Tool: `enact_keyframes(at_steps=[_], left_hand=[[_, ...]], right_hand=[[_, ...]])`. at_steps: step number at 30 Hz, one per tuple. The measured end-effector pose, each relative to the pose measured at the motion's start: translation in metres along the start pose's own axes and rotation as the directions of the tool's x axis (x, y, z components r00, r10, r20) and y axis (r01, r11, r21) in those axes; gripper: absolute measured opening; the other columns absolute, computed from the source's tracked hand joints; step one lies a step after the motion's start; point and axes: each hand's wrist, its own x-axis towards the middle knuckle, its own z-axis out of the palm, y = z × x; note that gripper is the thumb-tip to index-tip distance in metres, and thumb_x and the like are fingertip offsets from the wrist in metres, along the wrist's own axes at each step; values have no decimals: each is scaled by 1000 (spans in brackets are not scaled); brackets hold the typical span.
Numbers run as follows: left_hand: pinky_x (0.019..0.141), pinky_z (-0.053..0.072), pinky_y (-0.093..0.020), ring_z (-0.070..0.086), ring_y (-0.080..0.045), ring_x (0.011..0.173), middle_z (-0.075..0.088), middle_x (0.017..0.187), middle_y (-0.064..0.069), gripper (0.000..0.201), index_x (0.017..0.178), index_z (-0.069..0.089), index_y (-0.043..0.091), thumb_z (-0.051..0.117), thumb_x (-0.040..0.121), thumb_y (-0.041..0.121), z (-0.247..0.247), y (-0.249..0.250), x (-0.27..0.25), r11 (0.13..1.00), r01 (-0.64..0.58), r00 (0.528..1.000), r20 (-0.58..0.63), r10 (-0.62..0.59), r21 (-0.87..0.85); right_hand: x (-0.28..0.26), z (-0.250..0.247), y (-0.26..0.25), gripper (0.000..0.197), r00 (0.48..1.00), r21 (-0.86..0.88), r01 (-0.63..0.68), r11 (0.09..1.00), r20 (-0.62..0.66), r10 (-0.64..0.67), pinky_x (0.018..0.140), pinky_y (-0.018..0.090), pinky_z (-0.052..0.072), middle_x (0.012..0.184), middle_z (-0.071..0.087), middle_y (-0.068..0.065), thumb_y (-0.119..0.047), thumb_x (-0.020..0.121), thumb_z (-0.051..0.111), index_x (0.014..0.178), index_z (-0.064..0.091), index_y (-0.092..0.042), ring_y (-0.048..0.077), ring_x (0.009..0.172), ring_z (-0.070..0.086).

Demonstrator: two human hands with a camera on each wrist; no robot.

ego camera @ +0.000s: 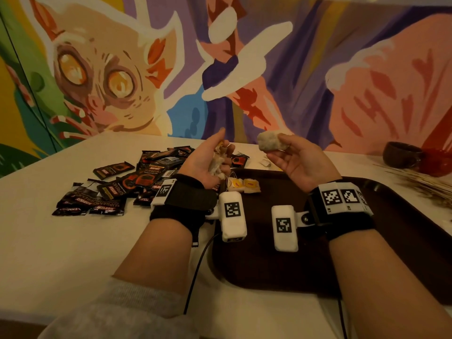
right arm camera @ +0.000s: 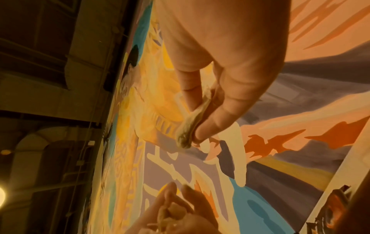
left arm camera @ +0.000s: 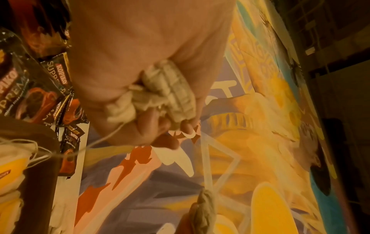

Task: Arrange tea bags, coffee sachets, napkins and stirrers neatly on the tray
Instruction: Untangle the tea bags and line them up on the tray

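1. Two tea bags with yellow tags (ego camera: 243,185) lie side by side at the far left edge of the dark tray (ego camera: 403,241).
2. The left hand (ego camera: 206,159) grasps a crumpled bunch of tea bags (ego camera: 218,160); their number cannot be told. Strings hang from it toward the two bags on the tray.
3. The right hand (ego camera: 297,160) pinches one tea bag (ego camera: 269,141) between thumb and fingers.
4. The coffee sachets (ego camera: 127,184) lie in a loose heap on the table (ego camera: 73,253), left of the tray; they overlap too much to count, well over a dozen.
5. A bunch of thin sticks (ego camera: 420,182) lies on the table just beyond the tray's right far corner. One dark cup (ego camera: 401,154) stands near the wall beside something red (ego camera: 437,161).
6. Both hands are raised above the far edge of the tray, palms turned inward and up, apart from each other. Each wrist carries a black strap with a white marked block.
7. In the left wrist view the fingers (left arm camera: 160,123) curl round the pale bunch (left arm camera: 166,93); in the right wrist view the single bag (right arm camera: 192,125) is seen edge-on between fingertips.
8. The table is pale and smooth and meets a wall (ego camera: 269,69) painted with a large mural: a wide-eyed animal at left, then purple, pink and orange shapes. The light is warm and dim.
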Motion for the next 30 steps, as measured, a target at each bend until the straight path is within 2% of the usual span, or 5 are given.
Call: enact_keyframes(at_steps=[10, 17, 24, 27, 30], left_hand=[[38, 34, -13, 44, -3, 50, 68, 95, -2, 22, 109, 67, 10, 55, 94, 20, 12, -9, -6, 942, -58, 988, 153, 7, 329], [38, 36, -13, 45, -3, 49, 59, 82, -4, 14, 104, 61, 13, 49, 98, 19, 20, -13, -11, 914, -41, 969, 238, -61, 403], [39, 35, -14, 44, -3, 49, 59, 82, -6, 11, 104, 60, 12, 55, 94, 15, 16, -11, -4, 937, -137, 988, 118, 103, 322], [39, 35, -14, 47, -3, 46, 62, 79, -6, 14, 106, 60, 10, 56, 93, 15, 15, -10, -4, 940, -145, 989, 76, 127, 309], [37, 36, -15, 50, -2, 42, 64, 80, -7, 24, 115, 60, 6, 58, 93, 13, 15, -8, -5, 938, -161, 987, 63, 149, 307]], right_hand=[[-8, 7, 3, 29, 952, -299, 98, 949, 307, -2, 57, 24, 45, 107, 61, 5, 6, 89, 34, 77, 50, -14, 14, 76, 59], [-7, 7, 9, 35, 941, -259, 83, 962, 338, 9, 70, 35, 44, 108, 60, 5, 5, 83, 34, 62, 51, -17, 25, 94, 54], [-8, 9, 4, 32, 957, -137, -46, 990, 278, 83, 80, 41, 51, 115, 60, 11, -20, 88, 43, 117, 57, -14, 27, 102, 59], [-9, 13, 4, 32, 964, -278, -45, 960, 238, 114, 73, 32, 51, 101, 67, 5, -39, 96, 40, 105, 62, -18, 16, 88, 64], [-8, 17, 7, 12, 983, -355, -5, 935, 169, 70, 66, 25, 54, 87, 68, 6, -16, 95, 50, 96, 61, -12, 14, 78, 64]])
